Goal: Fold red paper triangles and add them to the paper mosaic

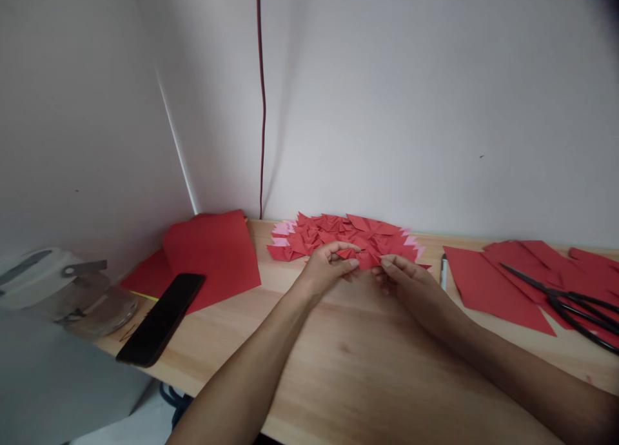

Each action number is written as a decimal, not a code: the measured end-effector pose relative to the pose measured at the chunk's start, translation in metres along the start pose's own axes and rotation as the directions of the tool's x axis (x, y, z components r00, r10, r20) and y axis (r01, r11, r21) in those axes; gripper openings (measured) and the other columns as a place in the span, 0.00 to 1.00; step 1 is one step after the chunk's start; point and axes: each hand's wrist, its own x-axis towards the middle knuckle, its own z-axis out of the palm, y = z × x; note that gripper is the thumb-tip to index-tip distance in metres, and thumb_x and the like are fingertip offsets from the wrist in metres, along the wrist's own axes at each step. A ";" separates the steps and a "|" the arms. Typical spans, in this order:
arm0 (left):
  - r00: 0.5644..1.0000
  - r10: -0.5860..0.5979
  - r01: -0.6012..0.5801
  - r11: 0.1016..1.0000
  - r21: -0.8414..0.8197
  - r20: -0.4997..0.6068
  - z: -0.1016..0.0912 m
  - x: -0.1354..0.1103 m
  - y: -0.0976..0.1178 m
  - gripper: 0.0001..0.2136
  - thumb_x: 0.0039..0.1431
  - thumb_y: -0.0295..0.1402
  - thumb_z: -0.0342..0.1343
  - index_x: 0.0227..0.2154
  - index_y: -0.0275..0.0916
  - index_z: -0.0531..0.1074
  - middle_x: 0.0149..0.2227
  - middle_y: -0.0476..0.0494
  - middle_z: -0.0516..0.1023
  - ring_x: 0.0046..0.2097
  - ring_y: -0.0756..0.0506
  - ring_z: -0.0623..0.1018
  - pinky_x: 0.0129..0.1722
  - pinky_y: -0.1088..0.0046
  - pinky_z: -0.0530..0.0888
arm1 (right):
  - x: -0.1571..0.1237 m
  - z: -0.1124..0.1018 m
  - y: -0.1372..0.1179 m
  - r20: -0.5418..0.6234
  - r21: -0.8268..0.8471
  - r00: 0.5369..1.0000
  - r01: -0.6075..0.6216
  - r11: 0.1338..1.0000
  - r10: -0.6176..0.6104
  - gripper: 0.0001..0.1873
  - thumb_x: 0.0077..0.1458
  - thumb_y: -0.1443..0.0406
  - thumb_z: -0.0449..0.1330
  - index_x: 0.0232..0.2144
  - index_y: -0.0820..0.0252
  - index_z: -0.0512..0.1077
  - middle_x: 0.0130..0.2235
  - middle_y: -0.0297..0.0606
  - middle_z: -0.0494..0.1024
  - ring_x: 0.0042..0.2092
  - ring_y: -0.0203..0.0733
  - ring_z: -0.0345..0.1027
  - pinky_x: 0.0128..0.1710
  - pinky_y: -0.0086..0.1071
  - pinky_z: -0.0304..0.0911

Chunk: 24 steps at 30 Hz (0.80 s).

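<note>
A folded red paper piece (363, 262) is pinched between both hands, just in front of a pile of similar folded pieces. My left hand (329, 263) grips its left end between thumb and fingers. On its right end, my right hand (403, 278) closes in the same way. Behind them the pile of red folded papers (333, 226) lies against the wall, with some pink folded papers (284, 228) showing at its edges. The lower fingers of both hands are partly hidden.
Red paper sheets (217, 245) and a black phone (162, 319) lie at the left, near a clear jug (99, 309) with a white lid. At the right, black scissors (565, 295) rest on cut red papers (493, 290) beside a pen (443, 272). A cable (264, 109) hangs down the wall.
</note>
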 end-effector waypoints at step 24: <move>0.995 -0.093 0.092 0.995 -0.043 -0.023 -0.020 0.008 -0.002 0.14 0.50 0.28 0.67 0.39 0.31 0.72 0.26 0.45 0.80 0.30 0.47 0.82 0.30 0.75 0.76 | 0.003 -0.005 -0.008 -0.031 -0.024 0.999 -0.024 0.999 0.023 0.17 0.45 0.52 0.70 0.26 0.58 0.73 0.28 0.37 0.77 0.28 0.37 0.67 0.24 0.29 0.60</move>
